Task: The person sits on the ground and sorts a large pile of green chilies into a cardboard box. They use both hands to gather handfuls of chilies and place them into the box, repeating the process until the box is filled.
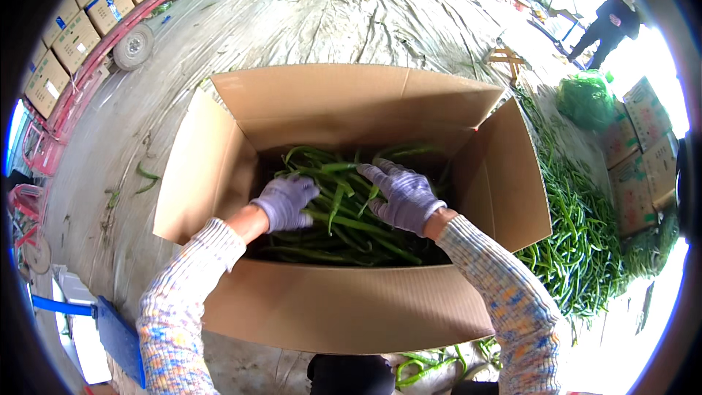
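An open cardboard box [351,307] stands before me with its flaps spread outward. Long green chili peppers [351,214] lie in a loose heap inside it. Both my hands wear purple knit gloves and reach into the box. My left hand [285,201] is at the heap's left side, blurred, with its fingers bent against the peppers; whether it grips any I cannot tell. Over the right part of the heap is my right hand [403,196], its fingers apart and their tips at a few peppers. Between the hands several peppers lie crosswise.
A large pile of green peppers [576,236] spreads right of the box. Beyond it are stacked cartons [630,192] and a green plastic bag [586,100]. A red trailer [118,38] bears taped cartons [77,41] at left. A person [609,27] stands at far right.
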`<action>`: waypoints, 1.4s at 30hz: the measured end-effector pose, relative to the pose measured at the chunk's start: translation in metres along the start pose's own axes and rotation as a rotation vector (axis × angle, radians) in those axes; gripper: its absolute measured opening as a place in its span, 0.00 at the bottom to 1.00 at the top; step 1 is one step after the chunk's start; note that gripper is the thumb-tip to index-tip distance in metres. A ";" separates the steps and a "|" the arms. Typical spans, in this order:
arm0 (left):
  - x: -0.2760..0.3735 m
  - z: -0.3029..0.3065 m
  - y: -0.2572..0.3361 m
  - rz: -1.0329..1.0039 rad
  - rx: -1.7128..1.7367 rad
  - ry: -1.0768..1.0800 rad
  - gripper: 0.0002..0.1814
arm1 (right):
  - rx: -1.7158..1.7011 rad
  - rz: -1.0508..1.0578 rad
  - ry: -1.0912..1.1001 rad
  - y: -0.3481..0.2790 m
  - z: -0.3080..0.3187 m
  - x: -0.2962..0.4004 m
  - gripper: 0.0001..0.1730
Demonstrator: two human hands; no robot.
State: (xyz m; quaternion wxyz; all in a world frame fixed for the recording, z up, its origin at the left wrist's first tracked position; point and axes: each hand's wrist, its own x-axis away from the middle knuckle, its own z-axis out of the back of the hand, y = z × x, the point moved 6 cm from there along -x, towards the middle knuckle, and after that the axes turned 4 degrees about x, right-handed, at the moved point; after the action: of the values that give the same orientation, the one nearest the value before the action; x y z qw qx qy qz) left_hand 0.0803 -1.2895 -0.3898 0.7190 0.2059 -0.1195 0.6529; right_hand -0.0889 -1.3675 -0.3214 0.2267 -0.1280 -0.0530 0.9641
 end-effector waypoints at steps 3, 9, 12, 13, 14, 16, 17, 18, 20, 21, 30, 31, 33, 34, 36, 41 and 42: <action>-0.041 -0.011 -0.008 -0.080 -0.319 0.245 0.38 | -0.243 -0.034 -0.097 0.005 0.032 0.007 0.25; -0.090 -0.031 -0.013 0.014 -0.257 0.157 0.49 | -0.197 -0.208 -0.024 0.064 0.084 0.074 0.18; -0.043 -0.015 0.012 0.010 -0.285 -0.063 0.49 | -0.169 -0.229 0.007 0.064 0.109 0.120 0.14; -0.017 -0.021 0.006 0.045 -0.276 -0.134 0.48 | -0.218 -0.233 0.077 0.052 0.116 0.127 0.13; -0.014 -0.038 -0.005 0.079 -0.204 -0.161 0.45 | -0.215 -0.291 0.020 0.049 0.122 0.143 0.11; 0.012 -0.055 -0.046 0.166 -0.244 -0.143 0.42 | -0.158 -0.197 0.064 0.038 0.146 0.165 0.11; 0.017 -0.063 -0.066 0.200 -0.344 -0.102 0.41 | -0.149 -0.162 0.094 0.034 0.152 0.173 0.11; 0.013 -0.065 -0.074 0.278 -0.287 -0.013 0.38 | -0.080 -0.184 0.095 0.036 0.155 0.182 0.11; 0.009 -0.077 -0.072 0.398 -0.152 -0.178 0.37 | -0.015 -0.296 0.102 0.053 0.154 0.205 0.11; -0.001 -0.080 -0.064 0.440 -0.076 -0.246 0.37 | 0.071 -0.327 0.131 0.061 0.160 0.222 0.10; 0.001 -0.022 0.066 -0.066 -0.027 0.347 0.44 | 0.004 -1.085 0.115 0.119 0.141 0.517 0.13; -0.008 -0.031 0.095 -0.196 -0.203 0.316 0.45 | -0.055 -1.182 0.080 0.118 0.124 0.548 0.14; -0.053 -0.096 0.079 -0.084 -0.373 0.099 0.45 | -0.307 -1.388 0.298 0.102 0.075 0.639 0.13; -0.068 -0.103 0.093 -0.068 -0.328 -0.023 0.45 | -0.504 -1.673 0.420 0.077 0.057 0.675 0.13; -0.058 -0.118 0.058 -0.173 -0.069 -0.096 0.42 | -1.075 -1.901 0.645 0.030 -0.006 0.709 0.14; -0.061 -0.115 0.029 0.378 0.259 -0.115 0.29 | -0.992 -2.057 0.393 -0.006 -0.069 0.784 0.20; -0.071 -0.112 0.016 0.210 0.264 -0.105 0.29 | -0.828 -2.061 0.375 0.009 -0.070 0.797 0.21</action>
State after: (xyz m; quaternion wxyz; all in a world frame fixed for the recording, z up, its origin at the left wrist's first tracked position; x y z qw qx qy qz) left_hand 0.0455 -1.3008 -0.5177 0.6065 0.3187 -0.0910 0.7227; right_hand -0.7629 -1.0129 -0.5682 0.8593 -0.2314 -0.4145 0.1903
